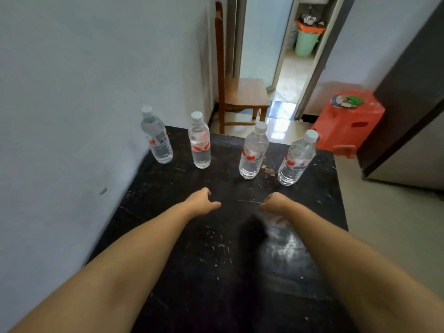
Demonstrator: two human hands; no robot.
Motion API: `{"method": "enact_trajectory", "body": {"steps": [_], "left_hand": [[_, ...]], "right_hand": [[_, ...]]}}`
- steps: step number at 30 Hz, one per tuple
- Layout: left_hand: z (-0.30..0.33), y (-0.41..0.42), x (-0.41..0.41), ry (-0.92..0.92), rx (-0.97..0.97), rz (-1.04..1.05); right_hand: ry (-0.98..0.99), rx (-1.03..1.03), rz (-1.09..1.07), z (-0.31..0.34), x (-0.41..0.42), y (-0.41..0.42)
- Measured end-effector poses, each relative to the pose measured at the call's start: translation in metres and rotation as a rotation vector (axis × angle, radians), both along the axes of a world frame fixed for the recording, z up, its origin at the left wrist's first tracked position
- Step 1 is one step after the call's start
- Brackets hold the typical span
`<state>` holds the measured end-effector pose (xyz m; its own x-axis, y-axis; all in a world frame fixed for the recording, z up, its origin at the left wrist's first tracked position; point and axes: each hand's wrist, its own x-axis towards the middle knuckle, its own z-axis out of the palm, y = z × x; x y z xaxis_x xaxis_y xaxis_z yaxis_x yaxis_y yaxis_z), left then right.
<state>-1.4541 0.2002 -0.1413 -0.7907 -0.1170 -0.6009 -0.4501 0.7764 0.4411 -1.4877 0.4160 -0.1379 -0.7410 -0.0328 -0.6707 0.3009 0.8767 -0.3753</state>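
Note:
Several clear water bottles with white caps and red-and-white labels stand upright in a row along the far side of a black table [182,248]. The leftmost bottle [157,140] is near the wall and the rightmost bottle [296,159] near the right edge. Between them stand a bottle [200,143] and another bottle [254,152]. My left hand [203,200] and my right hand [275,201] reach over the middle of the table, short of the row. Both have loosely curled fingers and hold nothing. The right hand's fingertips are hidden under the hand.
A pale wall [72,92] runs along the table's left side. Beyond the table stand a wooden chair [240,94] and a red plastic stool [348,121], with an open doorway and a green bin [306,43] behind. A dark cabinet [408,92] is at the right.

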Motion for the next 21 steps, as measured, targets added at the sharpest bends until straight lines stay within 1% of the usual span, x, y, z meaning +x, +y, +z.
{"method": "enact_trajectory", "body": {"steps": [2,4,7,10,12,16,18,21], "left_hand": [[0.004,-0.022,0.036,0.015,-0.023,0.034],[0.009,-0.045,0.076,0.048,-0.047,0.079],[0.014,-0.075,0.138,0.047,-0.069,0.150],[0.015,-0.104,0.219,0.051,-0.118,0.205],[0.014,-0.122,0.289,0.046,-0.152,0.261],[0.011,-0.141,0.394,-0.008,-0.189,0.345],[0.005,-0.147,0.451,-0.049,-0.189,0.422],[-0.004,-0.152,0.512,-0.055,-0.173,0.537]], "right_hand": [[0.027,0.082,0.224,0.011,0.020,-0.029],[0.044,0.132,0.361,0.015,0.043,-0.058],[0.096,0.132,0.449,0.009,0.077,-0.094],[0.159,0.102,0.543,0.003,0.128,-0.133],[0.210,0.069,0.636,0.000,0.179,-0.163],[0.301,0.018,0.758,-0.002,0.263,-0.197],[0.312,0.019,0.872,-0.005,0.308,-0.215],[0.261,0.052,1.038,-0.011,0.358,-0.233]]}}
